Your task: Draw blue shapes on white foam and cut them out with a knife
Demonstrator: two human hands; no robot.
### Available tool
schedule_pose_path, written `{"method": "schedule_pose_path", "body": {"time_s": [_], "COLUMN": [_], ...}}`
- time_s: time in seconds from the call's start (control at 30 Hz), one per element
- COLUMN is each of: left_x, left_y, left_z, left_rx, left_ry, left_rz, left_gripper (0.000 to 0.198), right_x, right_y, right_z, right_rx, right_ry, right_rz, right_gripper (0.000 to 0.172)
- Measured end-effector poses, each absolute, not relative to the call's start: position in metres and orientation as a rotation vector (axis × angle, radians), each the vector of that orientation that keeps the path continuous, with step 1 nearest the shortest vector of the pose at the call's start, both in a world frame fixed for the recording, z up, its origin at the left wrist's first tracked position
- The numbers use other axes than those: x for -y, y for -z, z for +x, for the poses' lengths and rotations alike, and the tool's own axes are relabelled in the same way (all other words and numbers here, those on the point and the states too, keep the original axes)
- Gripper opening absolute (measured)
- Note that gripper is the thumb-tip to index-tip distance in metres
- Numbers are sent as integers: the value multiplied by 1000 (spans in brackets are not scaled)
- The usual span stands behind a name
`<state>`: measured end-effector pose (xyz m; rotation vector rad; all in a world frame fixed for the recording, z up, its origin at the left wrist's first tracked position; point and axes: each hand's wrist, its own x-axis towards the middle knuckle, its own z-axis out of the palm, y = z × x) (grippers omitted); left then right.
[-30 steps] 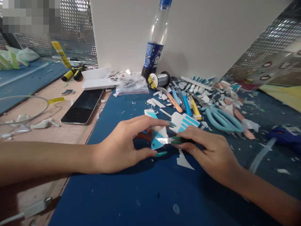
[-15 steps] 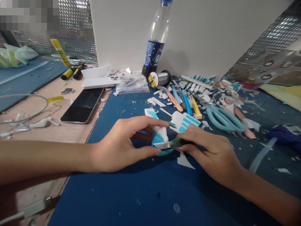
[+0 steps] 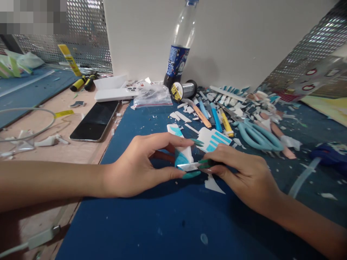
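Observation:
My left hand [image 3: 146, 162] grips a small white-and-blue piece [image 3: 183, 154] between thumb and fingers, just above the blue mat [image 3: 130, 224]. In my right hand [image 3: 241, 173] is a small craft knife [image 3: 188, 166], pinched near its blade. The blade lies against the lower part of the piece, close to my left thumb. Most of the knife's handle is hidden by my fingers. A white scrap [image 3: 214, 185] lies under my right hand. Behind the hands rest a white piece with blue stripes [image 3: 214, 139] and another white-and-blue strip [image 3: 175, 130].
Light-blue scissors [image 3: 258, 135], several coloured cutters [image 3: 226, 122] and a heap of scraps [image 3: 257, 103] lie at the back right. A cola bottle [image 3: 179, 57] stands behind a wire spool [image 3: 184, 91]. To the left is a phone [image 3: 94, 121].
Almost nothing differs. Both hands keep their hold on the piece and the knife, with the blade in nearly the same place against it.

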<state>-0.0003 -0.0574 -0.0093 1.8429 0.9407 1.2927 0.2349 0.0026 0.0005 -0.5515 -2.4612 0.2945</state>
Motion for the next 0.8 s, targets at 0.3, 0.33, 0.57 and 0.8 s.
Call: {"method": "schedule_pose_path", "body": {"time_s": [0.3, 0.33, 0.57, 0.8], "left_x": [59, 59, 58, 57], "left_y": [7, 7, 8, 5], "left_z": [0, -1, -1, -3], "left_rx": [-907, -906, -915, -855], "left_ry": [-1316, -1318, -1318, -1302], "left_rz": [1965, 1979, 2046, 2164], "left_gripper": [33, 33, 32, 28], "right_x": [-2, -1, -1, -2], "right_y": [2, 1, -1, 2], "right_z": [235, 234, 232, 236], "right_rx": [2473, 2472, 2470, 2486], "right_ry": [-299, -297, -263, -282], "right_rz": [-525, -525, -522, -486], "right_gripper": [10, 10, 17, 9]}}
